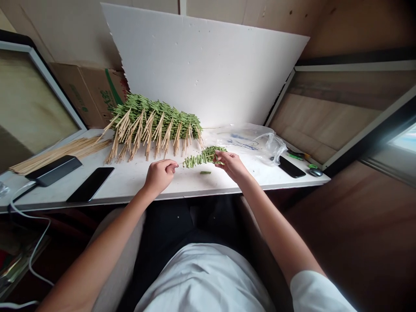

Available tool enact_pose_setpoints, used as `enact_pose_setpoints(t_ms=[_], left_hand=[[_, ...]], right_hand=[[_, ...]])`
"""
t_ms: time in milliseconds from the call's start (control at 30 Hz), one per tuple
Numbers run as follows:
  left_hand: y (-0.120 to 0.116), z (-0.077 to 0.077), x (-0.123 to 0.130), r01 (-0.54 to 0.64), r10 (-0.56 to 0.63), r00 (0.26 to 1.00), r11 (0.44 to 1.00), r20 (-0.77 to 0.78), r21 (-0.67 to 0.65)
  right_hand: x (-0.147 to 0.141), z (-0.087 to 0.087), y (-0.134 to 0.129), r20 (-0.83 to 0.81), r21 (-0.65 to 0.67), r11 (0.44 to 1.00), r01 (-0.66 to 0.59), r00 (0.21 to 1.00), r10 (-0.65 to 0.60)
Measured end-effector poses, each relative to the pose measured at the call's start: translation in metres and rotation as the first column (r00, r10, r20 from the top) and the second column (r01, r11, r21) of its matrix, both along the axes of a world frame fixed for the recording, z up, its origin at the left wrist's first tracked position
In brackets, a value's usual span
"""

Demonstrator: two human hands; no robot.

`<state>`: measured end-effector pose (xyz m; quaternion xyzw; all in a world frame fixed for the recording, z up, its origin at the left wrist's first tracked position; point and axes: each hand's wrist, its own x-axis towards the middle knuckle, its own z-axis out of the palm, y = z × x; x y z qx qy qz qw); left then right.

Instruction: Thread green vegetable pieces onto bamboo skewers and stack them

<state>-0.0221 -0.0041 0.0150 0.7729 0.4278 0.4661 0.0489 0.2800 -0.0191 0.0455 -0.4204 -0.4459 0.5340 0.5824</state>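
Grip, left hand (160, 174): closed, thumb and fingertips pinching the bare end of a thin skewer (180, 164). The skewer runs rightward, above the front part of the white tabletop (182, 184), into a row of threaded green pieces (193, 161). Right hand (231, 163): fingers bent at the right end of the greens, beside a small green heap (212, 151); whether they pinch a piece cannot be told.

One loose green piece (205, 172) lies on the tabletop, just below the row. Behind, to the left: large stack of filled skewers (162, 113), greens piled toward the back, bare stick ends fanned toward the person. Further left, a bundle of bare sticks (61, 152); nearer the edge, a black box-shaped device (54, 170) and a black phone (91, 184), side by side.

Right side: crumpled clear plastic bag (253, 139), a second dark phone (291, 167) beside it, and a small dark rounded object (315, 172) near the corner. White board (208, 65) stands upright at the back, cardboard box (92, 89) to its left.
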Motion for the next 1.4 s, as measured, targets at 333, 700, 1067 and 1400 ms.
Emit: enact_pose_setpoints(t_ms=[333, 700, 1067, 1400], left_hand=[[0.000, 0.001, -0.001, -0.019, 0.019, 0.999, 1.000, -0.025, 0.017], [0.000, -0.002, 0.001, -0.027, 0.028, 0.999, 0.999, -0.028, 0.040], [-0.006, -0.001, 0.004, -0.084, 0.090, 0.995, 0.988, -0.041, 0.133], [-0.007, -0.007, 0.005, -0.094, 0.108, 0.992, 0.979, -0.068, 0.179]], right_hand=[[0.002, 0.000, 0.001, 0.056, -0.013, 1.000, -0.019, 0.998, 0.020], [0.000, -0.009, 0.004, 0.088, 0.042, 0.996, 0.081, 0.993, -0.085], [-0.030, -0.026, -0.001, -0.087, 0.044, 0.995, 0.091, 0.992, -0.087], [-0.040, -0.023, -0.007, -0.179, 0.040, 0.986, 0.163, 0.972, -0.153]])
